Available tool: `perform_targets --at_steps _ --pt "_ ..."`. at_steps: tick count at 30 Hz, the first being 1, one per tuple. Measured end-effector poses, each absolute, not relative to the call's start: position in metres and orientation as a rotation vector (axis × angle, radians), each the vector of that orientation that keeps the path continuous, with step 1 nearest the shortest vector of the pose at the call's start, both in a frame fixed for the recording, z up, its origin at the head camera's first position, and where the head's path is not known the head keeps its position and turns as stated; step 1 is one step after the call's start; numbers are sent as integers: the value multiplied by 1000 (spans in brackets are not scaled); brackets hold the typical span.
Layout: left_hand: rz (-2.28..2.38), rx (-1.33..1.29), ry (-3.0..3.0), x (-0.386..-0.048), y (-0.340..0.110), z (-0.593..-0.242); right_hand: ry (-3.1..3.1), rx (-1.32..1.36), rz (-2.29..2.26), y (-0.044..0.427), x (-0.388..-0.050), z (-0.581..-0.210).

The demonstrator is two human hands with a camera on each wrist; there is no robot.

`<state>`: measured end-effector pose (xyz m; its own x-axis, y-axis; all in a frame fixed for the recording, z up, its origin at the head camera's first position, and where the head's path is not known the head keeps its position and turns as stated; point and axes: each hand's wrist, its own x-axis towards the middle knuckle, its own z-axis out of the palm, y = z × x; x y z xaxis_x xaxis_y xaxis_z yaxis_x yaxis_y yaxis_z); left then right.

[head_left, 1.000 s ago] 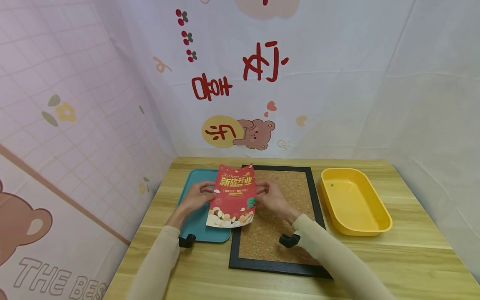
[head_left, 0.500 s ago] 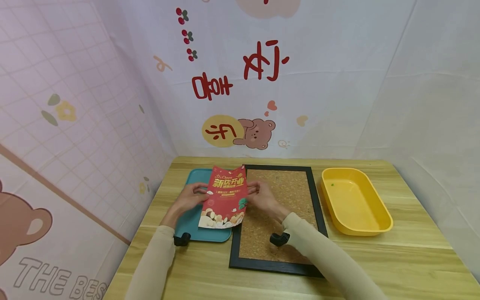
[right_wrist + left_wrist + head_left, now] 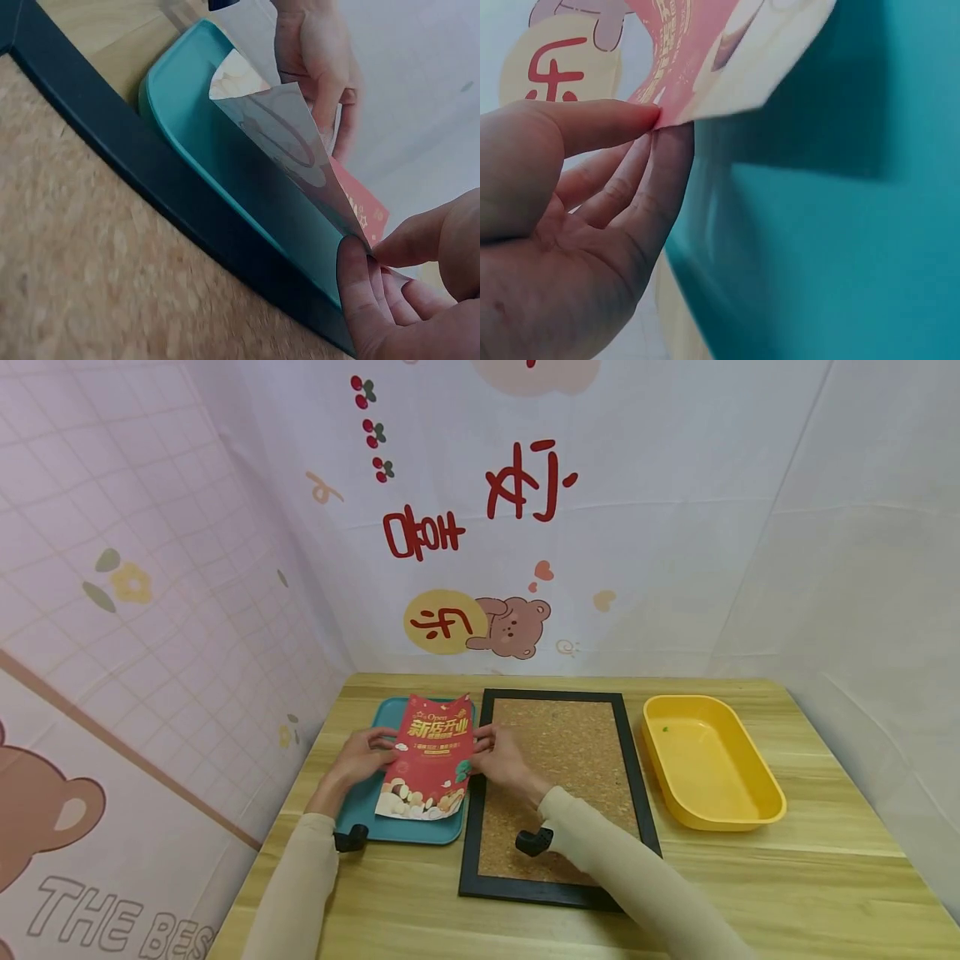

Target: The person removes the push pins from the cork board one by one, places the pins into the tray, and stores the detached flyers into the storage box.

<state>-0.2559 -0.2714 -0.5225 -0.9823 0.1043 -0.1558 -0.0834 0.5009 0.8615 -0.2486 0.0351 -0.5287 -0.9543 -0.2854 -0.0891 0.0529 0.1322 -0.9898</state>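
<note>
A red printed flyer point(image 3: 429, 760) with gold lettering and pictures of food along its lower edge is held above the teal tray point(image 3: 360, 828). My left hand point(image 3: 362, 757) pinches its left edge between thumb and fingers; the left wrist view shows the thumb on top and fingers beneath the paper point(image 3: 705, 82). At the opposite edge my right hand point(image 3: 501, 762) pinches it too, as the right wrist view shows at the fingertips point(image 3: 360, 262). The sheet bows slightly, and a gap with shadow lies between it and the tray floor point(image 3: 840, 240).
Right of the tray lies a cork board point(image 3: 570, 768) with a black frame point(image 3: 636, 760), partly under my right forearm. A yellow basin point(image 3: 705, 760) stands farther right on the wooden table point(image 3: 817, 860). A printed cloth point(image 3: 660, 568) hangs behind.
Both hands have carried the flyer leftward, from partly over the cork board to above the teal tray. Board, tray and basin have stayed in place.
</note>
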Motion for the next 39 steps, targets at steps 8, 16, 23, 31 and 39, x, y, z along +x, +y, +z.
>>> perform_targets --at_steps 8,16,23,31,39 --pt "1395 -10 2640 -259 -281 -521 2220 -267 -1857 17 -247 -530" --pt "1362 -38 2668 -261 -288 -523 2301 -225 -1808 3 -249 -530" --pt "1365 -68 2664 -262 -293 -524 2389 -211 -1738 -3 -251 -533" --pt "1346 -65 2680 -263 -295 -527 2444 -211 -1648 -6 -255 -538" --pt "1337 -94 2697 -261 -297 -528 2448 -245 -1616 -6 -256 -541"
